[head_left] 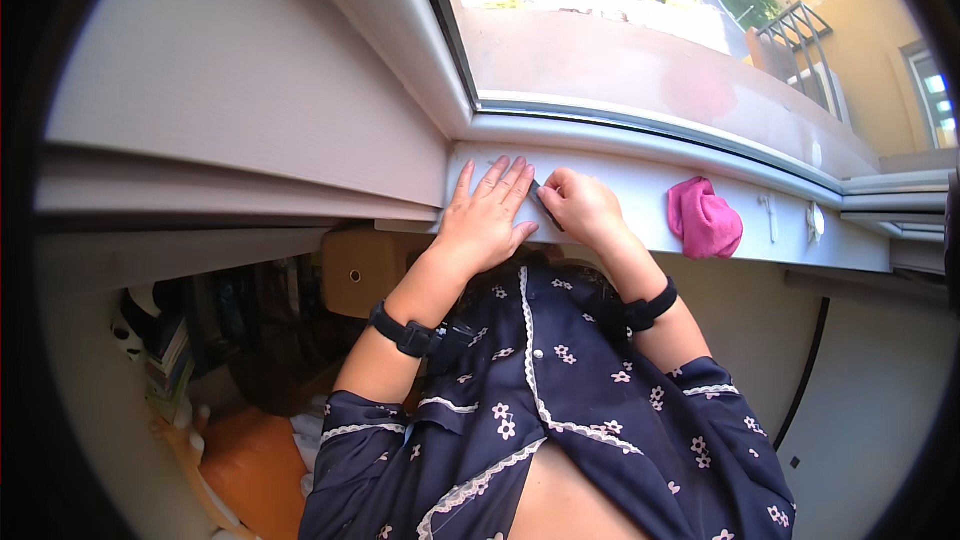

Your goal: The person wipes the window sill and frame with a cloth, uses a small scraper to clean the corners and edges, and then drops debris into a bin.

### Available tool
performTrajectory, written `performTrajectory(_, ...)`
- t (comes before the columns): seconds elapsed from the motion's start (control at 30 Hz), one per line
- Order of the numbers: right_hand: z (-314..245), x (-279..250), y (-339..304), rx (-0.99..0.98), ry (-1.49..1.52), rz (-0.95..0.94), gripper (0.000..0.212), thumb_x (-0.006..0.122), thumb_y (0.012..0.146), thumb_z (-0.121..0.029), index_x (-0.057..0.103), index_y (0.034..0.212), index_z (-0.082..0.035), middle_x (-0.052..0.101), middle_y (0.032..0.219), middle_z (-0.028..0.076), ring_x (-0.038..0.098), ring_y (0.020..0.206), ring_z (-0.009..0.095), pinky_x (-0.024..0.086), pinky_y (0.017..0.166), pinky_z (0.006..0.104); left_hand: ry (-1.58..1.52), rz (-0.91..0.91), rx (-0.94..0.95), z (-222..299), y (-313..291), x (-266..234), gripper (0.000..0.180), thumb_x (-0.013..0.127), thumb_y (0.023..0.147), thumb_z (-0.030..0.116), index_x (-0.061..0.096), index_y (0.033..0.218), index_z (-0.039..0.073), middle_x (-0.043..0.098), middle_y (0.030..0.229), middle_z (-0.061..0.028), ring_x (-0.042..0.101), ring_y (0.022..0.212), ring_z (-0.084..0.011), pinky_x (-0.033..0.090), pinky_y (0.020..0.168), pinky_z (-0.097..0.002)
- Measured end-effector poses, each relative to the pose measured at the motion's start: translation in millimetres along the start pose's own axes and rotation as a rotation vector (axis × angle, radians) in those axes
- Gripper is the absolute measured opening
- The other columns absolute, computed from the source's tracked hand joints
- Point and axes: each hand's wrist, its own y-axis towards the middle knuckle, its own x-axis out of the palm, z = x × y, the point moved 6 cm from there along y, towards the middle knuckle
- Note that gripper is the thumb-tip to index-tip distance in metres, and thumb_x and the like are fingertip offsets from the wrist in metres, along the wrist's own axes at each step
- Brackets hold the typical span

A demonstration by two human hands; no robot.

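On the white windowsill (pixel 640 180), my left hand (pixel 488 208) lies flat near the corner, its fingers stretched out and holding nothing. Close beside it my right hand (pixel 583 206) is closed around a thin dark flat strip (pixel 535 189). One end of the strip shows by the left fingertips; its exact kind is hard to make out. A crumpled pink cloth (pixel 705 218) rests on the sill to the right of my right hand, apart from it.
A window frame (pixel 650 130) runs along the sill's far side, with a pale wall (pixel 250 70) to the left. Small white items, one a thin stick (pixel 771 218) and one roundish piece (pixel 815 223), lie right of the cloth. Below left are a brown box (pixel 352 278) and an orange seat (pixel 250 465).
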Motion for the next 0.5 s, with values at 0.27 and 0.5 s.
performTrajectory(0.27,53,-14,-5,0.088,0.61,-0.207,0.022,0.06,0.086,-0.023,0.06,0.085,-0.001,0.058,0.062,0.003,0.051,0.054,0.009,0.043,0.052,0.0259,0.143,0.114,-0.153,10,-11,11,0.071,0.048,0.086,0.048,0.03,0.139,0.005,0.031,0.145,-0.0087,0.023,0.136,-0.0214,0.006,0.111,-0.0473)
performTrajectory(0.5,59,-8,-12,0.055,0.792,-0.298,0.016,0.058,0.089,-0.017,0.057,0.086,-0.002,0.051,0.066,-0.004,0.043,0.057,0.003,0.035,0.048,0.0196,0.203,0.246,-0.554,-12,11,3,0.079,0.045,0.086,0.051,0.029,0.135,-0.01,0.028,0.142,-0.0229,0.018,0.136,-0.0296,0.006,0.112,-0.0424)
